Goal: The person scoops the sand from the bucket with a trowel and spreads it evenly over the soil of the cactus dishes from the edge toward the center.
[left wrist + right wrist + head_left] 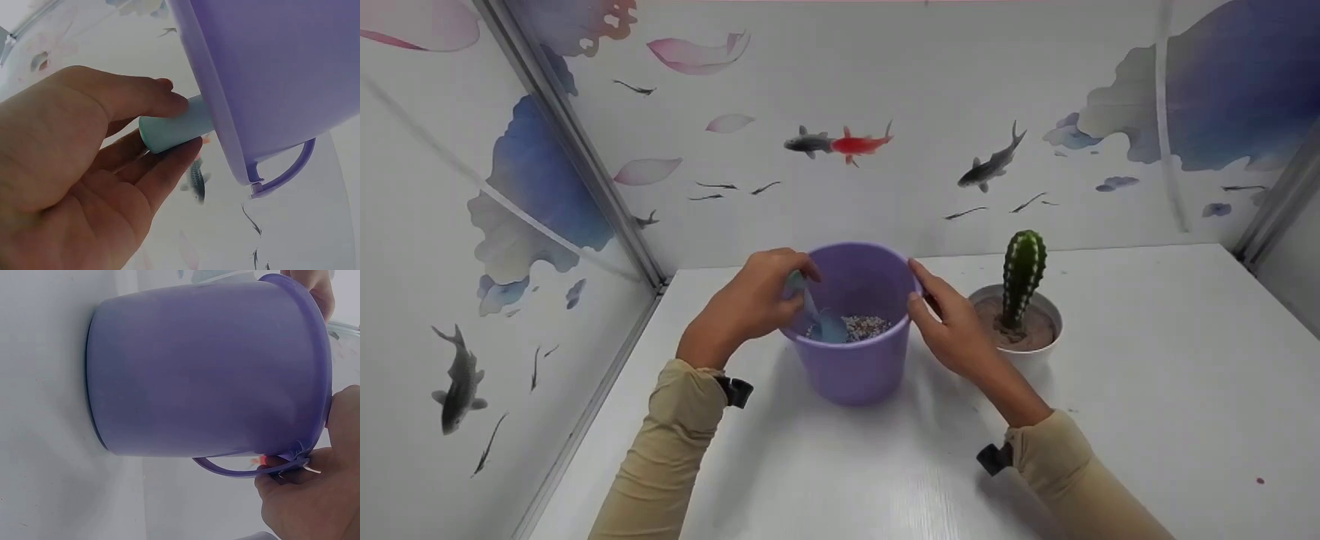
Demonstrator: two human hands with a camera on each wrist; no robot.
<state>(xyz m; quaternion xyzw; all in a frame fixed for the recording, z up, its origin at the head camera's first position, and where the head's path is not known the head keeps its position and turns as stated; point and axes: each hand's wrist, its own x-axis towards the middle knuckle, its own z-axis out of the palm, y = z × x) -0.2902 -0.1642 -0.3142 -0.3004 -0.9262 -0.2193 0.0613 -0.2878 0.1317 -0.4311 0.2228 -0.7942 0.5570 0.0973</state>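
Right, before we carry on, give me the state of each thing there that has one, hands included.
Left hand: pinching the scoop's handle
Right hand: gripping the bucket at its rim
Scoop: held, blade down inside the bucket
Purple bucket: upright, partly filled
Granules: loose, low in the bucket
Cactus: upright, set in soil
Pot: upright, holding soil

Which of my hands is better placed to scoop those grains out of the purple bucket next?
Probably your left hand: it pinches the handle of the blue scoop, which reaches down to the grains inside the bucket. Your right hand holds the bucket's rim, so it seems better suited to steadying.
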